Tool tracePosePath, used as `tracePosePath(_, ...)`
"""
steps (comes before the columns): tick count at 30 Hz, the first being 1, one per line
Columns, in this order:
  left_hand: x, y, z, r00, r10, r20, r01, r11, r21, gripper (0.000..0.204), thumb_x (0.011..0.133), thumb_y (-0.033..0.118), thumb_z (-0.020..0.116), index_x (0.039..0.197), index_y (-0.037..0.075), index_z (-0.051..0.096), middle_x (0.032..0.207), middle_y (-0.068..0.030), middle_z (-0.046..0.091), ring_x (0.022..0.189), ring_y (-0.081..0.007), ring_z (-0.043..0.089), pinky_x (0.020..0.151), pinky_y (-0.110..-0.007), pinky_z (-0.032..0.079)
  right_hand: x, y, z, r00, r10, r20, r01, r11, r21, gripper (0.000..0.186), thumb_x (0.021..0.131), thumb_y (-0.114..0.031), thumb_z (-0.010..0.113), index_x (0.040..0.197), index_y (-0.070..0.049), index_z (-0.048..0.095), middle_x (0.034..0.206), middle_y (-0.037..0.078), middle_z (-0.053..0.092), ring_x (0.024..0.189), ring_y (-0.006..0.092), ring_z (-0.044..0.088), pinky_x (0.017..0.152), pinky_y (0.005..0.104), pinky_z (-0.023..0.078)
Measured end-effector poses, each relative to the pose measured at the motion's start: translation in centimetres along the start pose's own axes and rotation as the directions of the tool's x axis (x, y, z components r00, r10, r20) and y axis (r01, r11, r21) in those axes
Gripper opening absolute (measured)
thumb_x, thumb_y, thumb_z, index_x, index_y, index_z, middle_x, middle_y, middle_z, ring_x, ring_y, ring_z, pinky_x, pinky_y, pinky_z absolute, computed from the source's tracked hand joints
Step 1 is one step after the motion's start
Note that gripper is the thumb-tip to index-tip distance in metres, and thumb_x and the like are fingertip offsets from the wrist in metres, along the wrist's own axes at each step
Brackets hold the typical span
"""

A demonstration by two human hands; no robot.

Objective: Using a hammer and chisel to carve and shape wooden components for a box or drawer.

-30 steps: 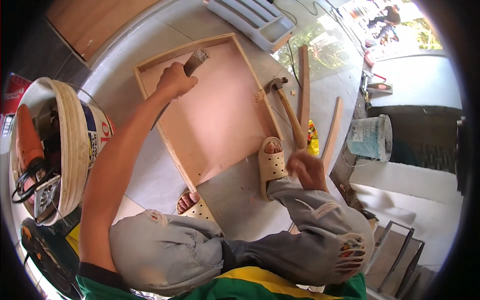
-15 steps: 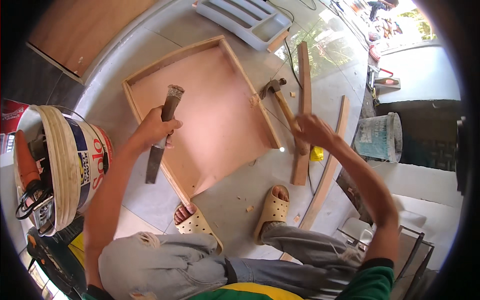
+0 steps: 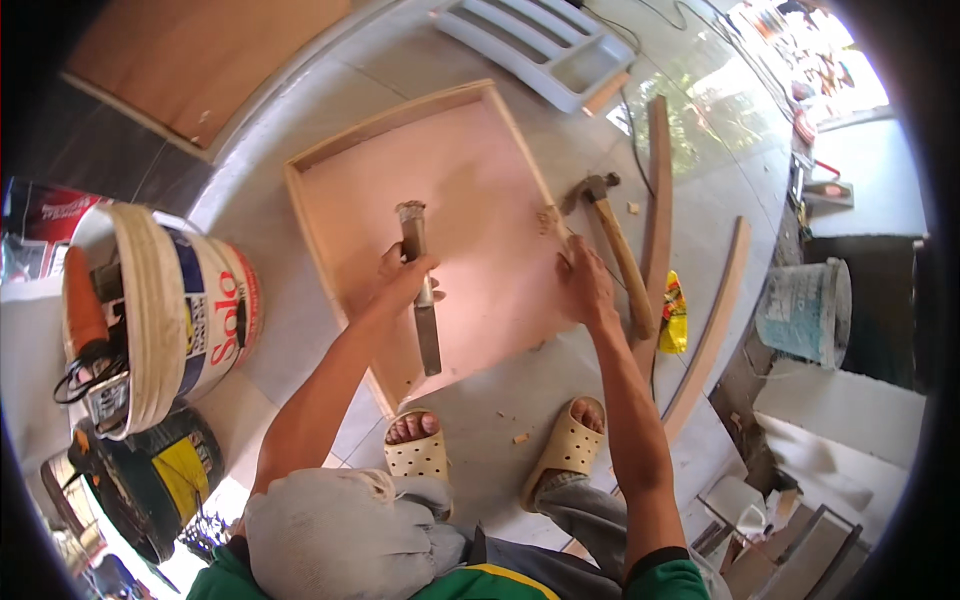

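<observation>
A wide chisel point(image 3: 424, 325) with a battered handle end is in my left hand point(image 3: 402, 278), its blade pointing back toward me over the drawer floor. Beneath it lies a shallow wooden drawer point(image 3: 322, 250), its near side without a wall. My right hand point(image 3: 585, 280) is at the drawer's right wall, fingers bent over the edge just nearer to me than a rough notched spot. A claw hammer point(image 3: 622, 245) with a wooden handle rests on the tiles right of that hand, untouched.
Two wooden strips, one dark point(image 3: 657, 190) and one pale point(image 3: 715, 325), lie to the right beside a yellow packet point(image 3: 674, 312). A grey cutlery tray point(image 3: 545, 50) is at the far side. At left stands a tool-filled white bucket point(image 3: 150, 320); at right, a bluish bucket point(image 3: 800, 312).
My right hand has let go of the hammer, now lying on the floor, and moved left to the drawer's right wall. The chisel in my left hand has shifted further over the drawer.
</observation>
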State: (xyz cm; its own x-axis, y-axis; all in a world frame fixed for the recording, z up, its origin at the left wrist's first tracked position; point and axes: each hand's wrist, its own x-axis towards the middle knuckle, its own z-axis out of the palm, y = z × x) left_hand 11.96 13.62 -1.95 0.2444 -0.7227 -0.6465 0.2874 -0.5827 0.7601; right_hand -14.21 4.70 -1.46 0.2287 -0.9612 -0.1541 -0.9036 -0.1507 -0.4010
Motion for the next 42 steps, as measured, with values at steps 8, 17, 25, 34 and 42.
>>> tracePosePath(8, -3.0, -5.6, 3.6, 0.96, 0.28, 0.002, -0.243, 0.831, 0.5, 0.042, 0.07, 0.026, 0.077, 0.096, -0.003, 0.06, 0.087, -0.0154, 0.067, 0.077, -0.022, 0.064, 0.072, -0.036, 0.051, -1.1, 2.6, 0.1, 0.997, -0.053, 0.047, 0.047, 0.991, 0.122, 0.035, 0.084, -0.02, 0.062, 0.114, -0.004, 0.054, 0.104, 0.019, 0.061, 0.101, 0.0383, 0.057, 0.086, 0.0436, 0.046)
tracePosePath(17, -3.9, -5.9, 3.5, 0.956, 0.276, 0.098, -0.29, 0.842, 0.454, 0.041, 0.072, 0.023, 0.071, 0.098, -0.004, 0.055, 0.087, -0.0185, 0.066, 0.082, -0.029, 0.065, 0.077, -0.039, 0.051, -1.2, 5.3, -2.6, 0.956, 0.102, -0.275, -0.023, 0.961, 0.275, 0.036, 0.085, -0.022, 0.069, 0.112, -0.001, 0.059, 0.1, 0.016, 0.063, 0.088, 0.0264, 0.063, 0.077, 0.038, 0.05)
tracePosePath(25, -4.2, -6.5, 2.6, 0.949, 0.298, 0.098, -0.31, 0.836, 0.453, 0.042, 0.072, 0.023, 0.073, 0.101, -0.002, 0.055, 0.086, -0.0095, 0.063, 0.074, -0.018, 0.057, 0.071, -0.032, 0.049, -0.2, 4.1, -2.2, 0.99, -0.047, -0.134, 0.096, 0.917, 0.387, 0.038, 0.083, -0.026, 0.072, 0.107, 0.001, 0.061, 0.095, 0.017, 0.066, 0.08, 0.027, 0.065, 0.073, 0.0379, 0.051)
tracePosePath(34, -3.8, -8.0, 2.5, 0.924, 0.373, 0.084, -0.366, 0.801, 0.474, 0.053, 0.074, 0.034, 0.074, 0.102, -0.005, 0.054, 0.087, -0.0191, 0.065, 0.082, -0.0309, 0.065, 0.076, -0.04, 0.051, -1.0, 2.9, 1.4, 0.994, -0.107, 0.023, 0.104, 0.991, 0.09, 0.028, 0.089, -0.029, 0.057, 0.09, -0.002, 0.049, 0.084, 0.028, 0.059, 0.086, 0.0482, 0.056, 0.072, 0.0534, 0.044)
tracePosePath(42, -4.8, -7.6, 1.1, 0.943, 0.312, 0.114, -0.326, 0.808, 0.49, 0.045, 0.074, 0.03, 0.074, 0.101, -0.003, 0.058, 0.084, -0.0143, 0.064, 0.075, -0.0224, 0.061, 0.072, -0.036, 0.049, -3.7, 2.7, 2.2, 1.0, -0.028, 0.012, 0.028, 0.999, 0.035, 0.031, 0.089, -0.029, 0.056, 0.086, 0.001, 0.05, 0.084, 0.03, 0.059, 0.086, 0.0495, 0.056, 0.071, 0.0516, 0.045)
